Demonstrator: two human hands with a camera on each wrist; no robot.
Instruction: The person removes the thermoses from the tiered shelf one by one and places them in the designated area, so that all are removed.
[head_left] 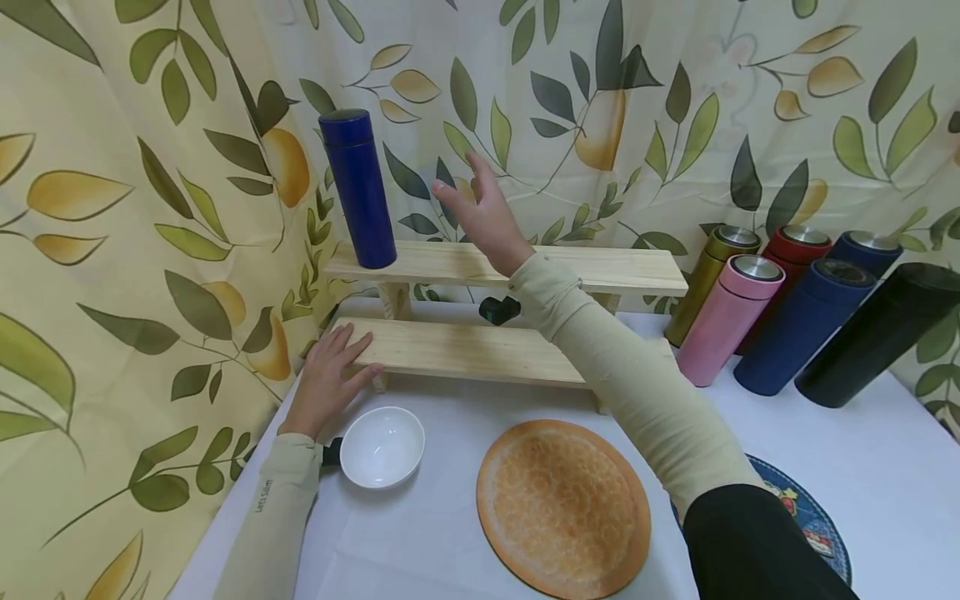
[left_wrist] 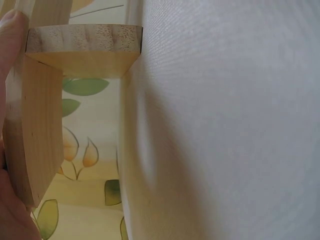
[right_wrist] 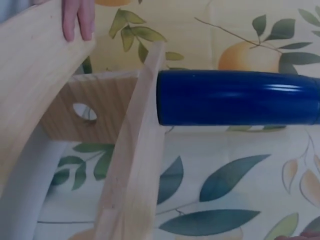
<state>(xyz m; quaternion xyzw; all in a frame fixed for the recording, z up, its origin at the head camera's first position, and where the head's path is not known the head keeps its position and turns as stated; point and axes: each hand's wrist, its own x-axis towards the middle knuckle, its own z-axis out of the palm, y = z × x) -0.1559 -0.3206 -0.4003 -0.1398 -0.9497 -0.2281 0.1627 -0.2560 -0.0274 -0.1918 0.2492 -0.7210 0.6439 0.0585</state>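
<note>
My left hand rests on the left end of the lower board of a two-step wooden shelf, fingers spread over the wood. My right hand is raised above the upper board with nothing in it, its fingers loosely extended toward the left. A dark blue thermos flask stands upright at the left end of that upper board, apart from the right hand. In the right wrist view the blue flask appears sideways, its base on the board. Just below the left hand sits a white bowl.
Several flasks stand at the right, among them a pink flask and a black flask. A round tan mat lies in front of the shelf. A patterned blue mat is partly hidden by the right arm. Leaf-print curtains hang behind and left.
</note>
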